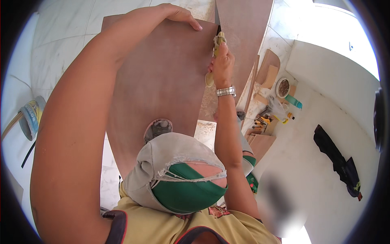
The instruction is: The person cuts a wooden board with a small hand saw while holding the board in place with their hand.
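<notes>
A large brown board (154, 73) lies beneath me, my shoe (158, 131) on it. My left hand (185, 18) grips the board's far edge near its right corner, fingers bent over it. My right hand (221, 65) is closed around a long, pale yellow hand tool (220, 38) held along the board's right edge; the tool's working side is hidden. A second brown board (239, 24) lies just beyond that edge, with sawdust on its surface. My bent knee in torn grey trousers with green fabric (185, 191) covers the near part of the first board.
Wood offcuts (268, 67), a round container (283, 87), a teal bottle (293, 101), a plastic bag (278, 110) and several small tools (262, 122) lie at the right by a white wall (325, 89). A blue container (30, 118) is at far left. Black cloth (337, 160) is at right.
</notes>
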{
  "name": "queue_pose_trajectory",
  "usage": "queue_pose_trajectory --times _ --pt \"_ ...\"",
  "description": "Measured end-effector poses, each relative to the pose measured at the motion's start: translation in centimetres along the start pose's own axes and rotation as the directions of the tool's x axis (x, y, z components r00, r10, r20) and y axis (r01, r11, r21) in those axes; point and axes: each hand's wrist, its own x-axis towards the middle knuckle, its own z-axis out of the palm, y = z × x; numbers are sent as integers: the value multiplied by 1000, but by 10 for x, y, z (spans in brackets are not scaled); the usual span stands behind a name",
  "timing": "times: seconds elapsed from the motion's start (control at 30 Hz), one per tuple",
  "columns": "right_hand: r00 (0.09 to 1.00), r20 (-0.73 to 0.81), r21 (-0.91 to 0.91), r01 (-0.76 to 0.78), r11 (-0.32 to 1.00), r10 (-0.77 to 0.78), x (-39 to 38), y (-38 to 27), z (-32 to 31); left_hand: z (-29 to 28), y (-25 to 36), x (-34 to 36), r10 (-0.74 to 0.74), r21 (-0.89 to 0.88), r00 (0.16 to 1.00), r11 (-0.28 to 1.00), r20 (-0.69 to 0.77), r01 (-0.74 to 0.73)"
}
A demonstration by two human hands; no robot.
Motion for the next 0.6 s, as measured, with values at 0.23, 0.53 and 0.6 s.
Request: queue_pose_trajectory --times 0.23,0.53,0.6 --pt "999 8 -16 -36 999 36 -179 55 -50 1 -15 -7 -32 33 993 999 -109 35" --pt "999 -9 -32 51 998 -51 -10 15 -7 5 5 -2 -23 -21 999 1000 -23 23" --pt "994 44 -5 103 995 -103 -30 30 -13 5 4 -6 -81 -56 996 995 -44 78"
